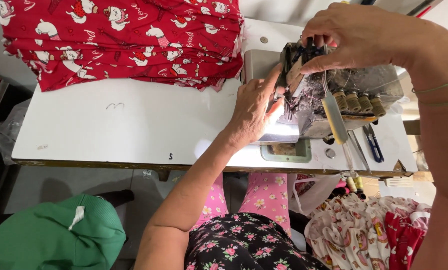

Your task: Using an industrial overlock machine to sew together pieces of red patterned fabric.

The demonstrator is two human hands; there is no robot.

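Threading risk at the overlock machine [334, 95].
Left hand [254, 112] fingers spread by needle, right hand [356, 37] pinching top lever; fingertips could get pricked if mach. starts.

We see grey sewing machine [334, 95], dusty with lint, standing upright at right end of white table [134, 130]; four small tan knobs in row along its front, pale metal strip hanging down front, lit needle area on its left side.
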